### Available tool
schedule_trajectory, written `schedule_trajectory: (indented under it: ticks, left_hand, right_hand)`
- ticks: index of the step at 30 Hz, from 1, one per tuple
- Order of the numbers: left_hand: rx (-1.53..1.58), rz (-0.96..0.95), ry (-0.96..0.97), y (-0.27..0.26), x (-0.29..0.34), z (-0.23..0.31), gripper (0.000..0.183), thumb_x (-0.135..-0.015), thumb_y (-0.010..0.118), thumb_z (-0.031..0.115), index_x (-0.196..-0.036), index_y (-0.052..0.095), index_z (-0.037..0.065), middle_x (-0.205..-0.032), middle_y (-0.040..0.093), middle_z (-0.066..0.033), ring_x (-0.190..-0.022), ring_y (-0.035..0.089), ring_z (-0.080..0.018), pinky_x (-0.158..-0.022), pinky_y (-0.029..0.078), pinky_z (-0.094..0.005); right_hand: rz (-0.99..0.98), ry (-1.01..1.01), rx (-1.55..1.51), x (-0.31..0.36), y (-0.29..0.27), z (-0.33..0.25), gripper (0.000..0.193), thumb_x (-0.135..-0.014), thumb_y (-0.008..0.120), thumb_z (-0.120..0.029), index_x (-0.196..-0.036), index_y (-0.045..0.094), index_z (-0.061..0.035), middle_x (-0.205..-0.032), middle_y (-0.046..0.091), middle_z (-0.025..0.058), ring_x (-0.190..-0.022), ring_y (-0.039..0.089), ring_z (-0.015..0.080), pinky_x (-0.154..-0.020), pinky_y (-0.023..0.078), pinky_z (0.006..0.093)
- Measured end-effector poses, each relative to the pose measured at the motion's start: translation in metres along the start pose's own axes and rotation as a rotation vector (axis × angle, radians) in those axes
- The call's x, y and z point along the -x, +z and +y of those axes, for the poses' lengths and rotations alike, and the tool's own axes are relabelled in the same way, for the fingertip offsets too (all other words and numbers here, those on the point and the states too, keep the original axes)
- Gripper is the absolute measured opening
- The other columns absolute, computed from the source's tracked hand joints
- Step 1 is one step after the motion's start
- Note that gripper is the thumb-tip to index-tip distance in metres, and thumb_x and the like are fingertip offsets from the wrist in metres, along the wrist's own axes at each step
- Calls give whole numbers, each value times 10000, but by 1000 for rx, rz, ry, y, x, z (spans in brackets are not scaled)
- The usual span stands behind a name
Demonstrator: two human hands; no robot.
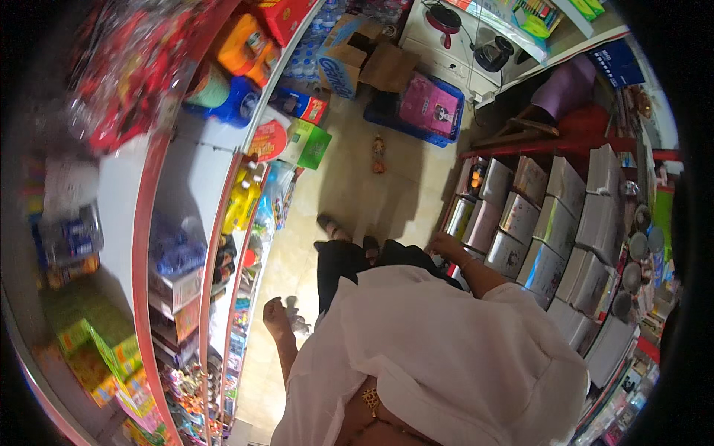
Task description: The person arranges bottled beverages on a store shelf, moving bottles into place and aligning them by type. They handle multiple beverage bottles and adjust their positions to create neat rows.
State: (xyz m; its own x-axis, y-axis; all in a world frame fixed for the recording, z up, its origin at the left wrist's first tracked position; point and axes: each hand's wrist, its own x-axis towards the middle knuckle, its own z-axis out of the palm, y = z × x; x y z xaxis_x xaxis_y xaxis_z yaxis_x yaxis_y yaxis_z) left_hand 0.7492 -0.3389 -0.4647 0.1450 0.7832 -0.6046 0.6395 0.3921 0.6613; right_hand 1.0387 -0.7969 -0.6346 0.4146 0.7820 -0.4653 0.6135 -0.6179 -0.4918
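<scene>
Along left edge of red-railed rack (550, 146), right hand (448, 247) loosely curled near notebook stacks (513, 215); cannot tell if touching or gripping. Left hand (275, 316) half-closed near right edge of shelving (146, 223), beside clear crumpled item (298, 318); hold unclear. Step: apparently standing or walking, no handling evident. Any grasp would call for opened fingers.

A shop: tiered shelves (120, 223) carry yellow bottles (239, 204) and boxed goods (178, 290), bottled water (300, 64) stands by a carton (338, 68), and stacked wares (541, 264) line the right.
</scene>
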Motion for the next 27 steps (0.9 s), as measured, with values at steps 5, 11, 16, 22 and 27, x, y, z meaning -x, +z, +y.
schedule_trajectory:
  ticks: [5, 11, 16, 22, 27]
  left_hand:
    - [-232, -225, 162, 85, -96, 27, 306, -871, 765, 182, -1110, 677, 12, -835, 608, -47, -729, 543, -128, -668, 455, -305]
    - [-439, -528, 289, 248, -140, 100, 354, -834, 737, 119, -1163, 651, 22, -944, 664, -84, -823, 631, -193, -753, 518, -325]
    - [-667, -557, 728, 345, -133, 57, 254, -912, 626, 121, -1123, 677, -12, -975, 697, -182, -823, 656, -320, -783, 523, -409]
    - [-596, -620, 727, 413, -136, 12, 151, -855, 583, -16, -980, 667, 2, -1099, 662, -218, -1106, 591, -427, -966, 483, -472]
    - [-1243, -1081, 437, 467, -127, -21, 209, -784, 659, 128, -978, 699, 57, -1012, 674, -159, -991, 618, -390, -840, 497, -513]
  right_hand:
    - [88, 731, -677, -4, -23, 31, 267, -900, 660, -196, -1097, 695, -19, -921, 723, 114, -836, 704, 216, -739, 559, 389]
    - [316, 723, -582, -43, -30, 71, 305, -909, 678, -184, -1137, 632, 13, -1047, 669, 174, -978, 666, 312, -866, 541, 425]
    - [247, 847, -576, -119, 2, 154, 383, -880, 722, -179, -1216, 615, -27, -1057, 667, 201, -984, 672, 334, -855, 550, 423]
    - [-58, 772, -539, -267, 17, 261, 566, -918, 660, -216, -1399, 486, 25, -1265, 615, 280, -1190, 586, 418, -994, 502, 506]
    - [200, 832, -150, -287, 146, 445, 814, -915, 718, -380, -1500, 339, 39, -1409, 516, 262, -1287, 520, 409, -1082, 438, 478]
